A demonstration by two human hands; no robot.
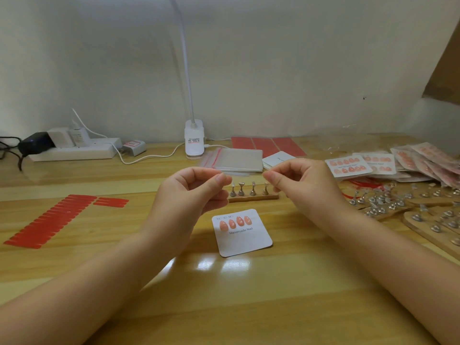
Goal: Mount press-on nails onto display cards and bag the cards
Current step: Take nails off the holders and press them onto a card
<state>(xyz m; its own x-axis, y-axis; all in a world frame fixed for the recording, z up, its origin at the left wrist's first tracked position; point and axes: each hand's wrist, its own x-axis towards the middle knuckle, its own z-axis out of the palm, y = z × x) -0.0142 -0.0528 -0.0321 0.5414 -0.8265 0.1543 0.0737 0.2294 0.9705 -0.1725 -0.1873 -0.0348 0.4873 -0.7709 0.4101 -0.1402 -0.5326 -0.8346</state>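
Note:
A white display card printed "Handmade Nail" lies on the table in front of me, with several pink press-on nails along its top edge. My left hand and my right hand hover above and behind it, each with thumb and forefinger pinched together. A thin clear strip seems to run between the two pinches; it is too faint to be sure. Just behind the hands stands a wooden bar with several metal nail holders, their tops bare.
Clear zip bags and blank cards lie at the back centre, red sheets behind them. Bagged cards pile at the right above loose metal holders. Red adhesive strips lie left; a lamp base and power strip stand by the wall.

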